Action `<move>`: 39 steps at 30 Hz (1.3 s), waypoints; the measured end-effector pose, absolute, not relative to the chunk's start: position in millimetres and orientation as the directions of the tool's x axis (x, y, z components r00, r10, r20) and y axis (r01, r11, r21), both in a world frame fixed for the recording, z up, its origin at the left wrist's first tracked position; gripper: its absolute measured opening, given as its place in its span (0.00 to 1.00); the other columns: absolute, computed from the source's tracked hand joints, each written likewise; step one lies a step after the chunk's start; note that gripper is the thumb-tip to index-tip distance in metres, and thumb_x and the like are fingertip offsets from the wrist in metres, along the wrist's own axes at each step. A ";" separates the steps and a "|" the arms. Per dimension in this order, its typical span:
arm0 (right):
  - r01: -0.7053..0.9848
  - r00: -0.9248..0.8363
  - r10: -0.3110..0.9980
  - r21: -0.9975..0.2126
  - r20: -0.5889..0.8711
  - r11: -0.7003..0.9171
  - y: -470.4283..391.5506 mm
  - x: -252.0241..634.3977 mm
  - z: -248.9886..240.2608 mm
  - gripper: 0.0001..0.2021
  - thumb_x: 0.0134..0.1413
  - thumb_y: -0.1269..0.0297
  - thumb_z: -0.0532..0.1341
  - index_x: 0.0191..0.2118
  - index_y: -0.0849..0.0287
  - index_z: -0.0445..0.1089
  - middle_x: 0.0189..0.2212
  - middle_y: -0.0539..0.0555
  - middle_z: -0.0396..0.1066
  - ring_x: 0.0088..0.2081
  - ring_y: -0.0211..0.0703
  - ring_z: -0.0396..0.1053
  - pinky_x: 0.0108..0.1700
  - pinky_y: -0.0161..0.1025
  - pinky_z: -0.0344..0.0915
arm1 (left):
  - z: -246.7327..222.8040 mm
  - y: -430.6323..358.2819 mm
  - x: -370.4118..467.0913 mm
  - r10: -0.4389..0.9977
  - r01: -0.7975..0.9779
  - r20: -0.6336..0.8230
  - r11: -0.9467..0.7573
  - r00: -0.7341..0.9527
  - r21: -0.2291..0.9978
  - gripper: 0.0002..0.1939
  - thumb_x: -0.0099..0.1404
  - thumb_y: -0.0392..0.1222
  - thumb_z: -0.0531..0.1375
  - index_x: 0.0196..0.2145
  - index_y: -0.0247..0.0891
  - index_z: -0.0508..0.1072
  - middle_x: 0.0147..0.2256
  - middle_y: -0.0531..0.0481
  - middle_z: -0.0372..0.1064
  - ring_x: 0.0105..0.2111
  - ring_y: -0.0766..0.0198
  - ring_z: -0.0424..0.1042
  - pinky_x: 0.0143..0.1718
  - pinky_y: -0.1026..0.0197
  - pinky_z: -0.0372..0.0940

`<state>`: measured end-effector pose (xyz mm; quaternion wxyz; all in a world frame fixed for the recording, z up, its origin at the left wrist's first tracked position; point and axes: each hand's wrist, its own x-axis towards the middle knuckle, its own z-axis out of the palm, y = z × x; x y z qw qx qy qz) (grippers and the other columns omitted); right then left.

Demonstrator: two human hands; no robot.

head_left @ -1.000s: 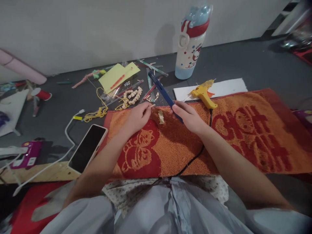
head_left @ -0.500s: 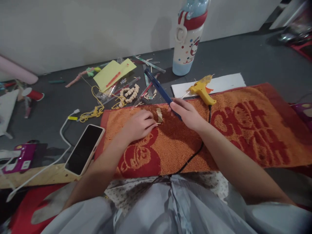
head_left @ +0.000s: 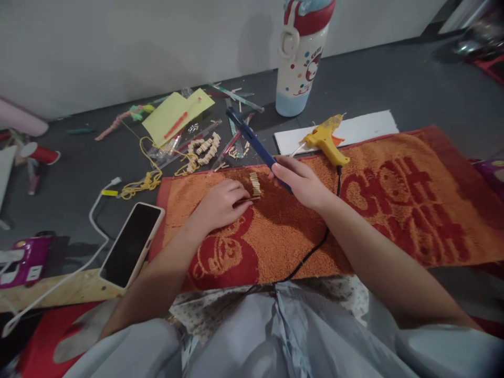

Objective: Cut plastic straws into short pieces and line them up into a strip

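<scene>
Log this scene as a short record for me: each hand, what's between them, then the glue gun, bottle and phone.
Left hand: thin stick at fingertips
Right hand: gripping long dark blue object
Between hands: row of small pale sticks on orange towel
Glue gun: yellow, lying across edge of white board
Bottle: upright, beyond the board
Phone: screen dark, at towel's left end

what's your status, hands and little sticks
Left hand pinching thin stick by stick row. Right hand gripping long blue object. Yellow glue gun lying beyond right hand.
</scene>
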<state>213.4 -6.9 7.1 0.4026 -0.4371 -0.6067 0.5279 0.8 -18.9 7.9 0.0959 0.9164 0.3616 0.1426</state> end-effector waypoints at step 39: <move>0.111 -0.312 0.950 -0.992 0.023 0.061 -5.7 212.4 6.5 0.16 0.57 0.51 0.53 0.38 0.60 0.66 0.29 0.50 0.63 0.30 0.37 0.59 0.33 0.37 0.56 | 1.7 -22.6 8.1 0.750 0.693 0.164 -0.658 0.641 0.296 0.07 0.61 0.37 0.53 0.31 0.35 0.70 0.31 0.47 0.68 0.33 0.62 0.66 0.36 0.60 0.63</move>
